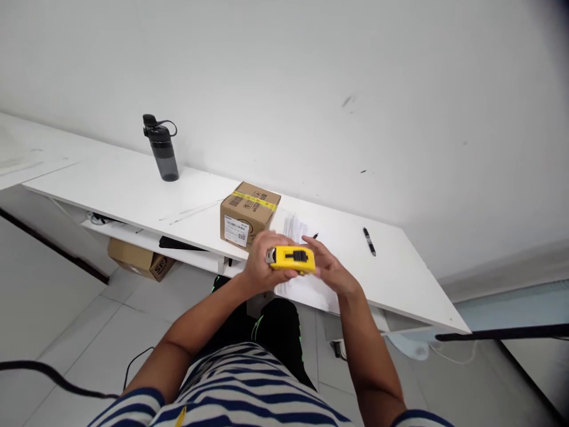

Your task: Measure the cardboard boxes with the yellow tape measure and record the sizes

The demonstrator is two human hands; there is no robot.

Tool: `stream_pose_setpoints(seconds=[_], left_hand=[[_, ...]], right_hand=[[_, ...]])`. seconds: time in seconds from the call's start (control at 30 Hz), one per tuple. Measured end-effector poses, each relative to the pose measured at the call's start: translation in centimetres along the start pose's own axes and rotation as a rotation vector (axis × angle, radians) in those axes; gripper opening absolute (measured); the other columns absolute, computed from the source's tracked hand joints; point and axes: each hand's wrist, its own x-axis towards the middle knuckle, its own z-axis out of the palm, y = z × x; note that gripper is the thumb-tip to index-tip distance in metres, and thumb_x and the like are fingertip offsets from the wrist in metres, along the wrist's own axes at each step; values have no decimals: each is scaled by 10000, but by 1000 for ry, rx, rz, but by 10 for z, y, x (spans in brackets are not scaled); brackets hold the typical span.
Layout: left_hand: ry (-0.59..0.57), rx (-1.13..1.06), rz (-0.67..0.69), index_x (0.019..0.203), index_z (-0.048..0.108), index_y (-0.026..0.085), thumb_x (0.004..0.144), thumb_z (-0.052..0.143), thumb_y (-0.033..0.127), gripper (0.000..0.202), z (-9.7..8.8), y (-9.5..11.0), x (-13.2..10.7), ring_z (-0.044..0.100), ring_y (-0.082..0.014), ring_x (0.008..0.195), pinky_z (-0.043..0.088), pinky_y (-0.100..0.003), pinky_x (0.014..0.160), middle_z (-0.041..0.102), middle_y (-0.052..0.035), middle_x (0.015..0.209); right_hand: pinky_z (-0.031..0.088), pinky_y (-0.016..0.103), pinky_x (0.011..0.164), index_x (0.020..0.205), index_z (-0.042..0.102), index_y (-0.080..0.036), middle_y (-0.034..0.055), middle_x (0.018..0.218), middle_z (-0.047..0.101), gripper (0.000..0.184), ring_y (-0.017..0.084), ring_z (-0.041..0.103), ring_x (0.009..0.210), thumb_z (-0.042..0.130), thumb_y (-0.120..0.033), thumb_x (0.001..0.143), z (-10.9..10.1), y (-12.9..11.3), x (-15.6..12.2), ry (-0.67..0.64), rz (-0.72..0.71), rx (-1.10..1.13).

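Note:
Both my hands hold a yellow utility knife point(292, 259) with a black slider, level in front of my chest and above the desk's near edge. My left hand point(261, 267) is closed round its left end, where the metal tip shows. My right hand point(329, 270) grips its right end from behind. Just beyond the knife a sealed cardboard box point(249, 213) with yellow tape and a white label stands on the white desk point(133, 190). White papers point(296, 228) lie under and beside my hands.
A dark water bottle point(162, 148) stands at the back left of the desk by the wall. A black pen point(369, 241) lies on the right part. Under the desk sit a shelf and another cardboard box point(140, 259) on the tiled floor. A black cable point(48, 375) crosses the floor.

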Motion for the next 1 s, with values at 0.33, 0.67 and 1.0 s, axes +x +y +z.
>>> stream_pose_setpoints(seconds=[0.33, 0.67, 1.0], left_hand=[[137, 182, 114, 1408, 455, 237, 802, -4, 862, 984, -70, 22, 45, 265, -318, 1522, 228, -520, 1234, 399, -131, 1581], [277, -220, -512, 1501, 352, 241, 838, 663, 512, 781, -96, -82, 41, 604, -282, 1231, 486, -458, 1053, 535, -140, 1456], [258, -114, -453, 1500, 440, 287, 820, 684, 477, 747, -98, -92, 53, 632, -269, 1189, 500, -445, 1045, 598, -91, 1417]], right_hand=[[580, 422, 825, 1434, 321, -266, 131, 1162, 619, 719, 267, 681, 981, 517, -669, 873, 109, -39, 62, 619, -421, -300], [532, 396, 866, 1273, 624, -273, 39, 1142, 746, 460, 257, 700, 959, 532, -486, 875, 55, -79, 219, 8, -321, -1004], [487, 390, 924, 1349, 586, -203, 95, 1243, 705, 508, 270, 663, 1067, 494, -431, 904, 51, -67, 239, -121, -433, -1085]])
